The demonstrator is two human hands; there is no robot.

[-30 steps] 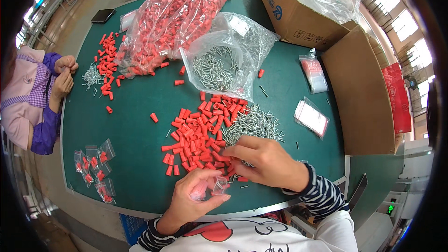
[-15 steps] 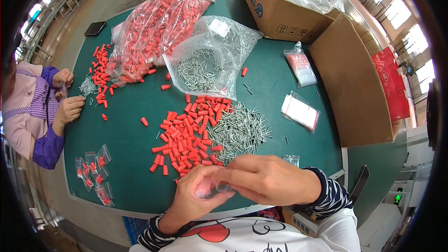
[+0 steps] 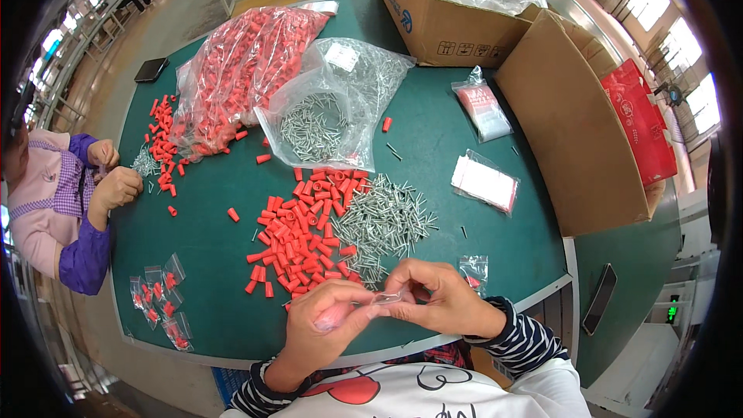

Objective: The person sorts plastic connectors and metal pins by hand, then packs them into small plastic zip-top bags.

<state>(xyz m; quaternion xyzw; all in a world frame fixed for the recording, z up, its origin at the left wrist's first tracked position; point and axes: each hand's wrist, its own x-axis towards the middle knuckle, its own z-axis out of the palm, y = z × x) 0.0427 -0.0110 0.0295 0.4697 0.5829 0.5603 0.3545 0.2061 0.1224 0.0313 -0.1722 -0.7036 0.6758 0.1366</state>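
Note:
Close to the near table edge, my left hand curls around some pinkish clear plastic, partly hidden by the fingers. A small clear plastic bag spans the gap to my right hand. Thumb and fingers of both hands pinch it. Just beyond my hands lie a pile of red tapered plastic caps and, touching it on the right, a heap of silver screws. A small zip bag with something red in it lies by my right hand.
Behind the piles lie a large bag of red caps and an open bag of screws. Packs of small bags lie right, before a cardboard box. Filled small bags lie left, near a co-worker.
My right hand has come down from above the plastic and turned, so the small bag now stretches between both hands' fingertips. The whole view has shifted slightly.

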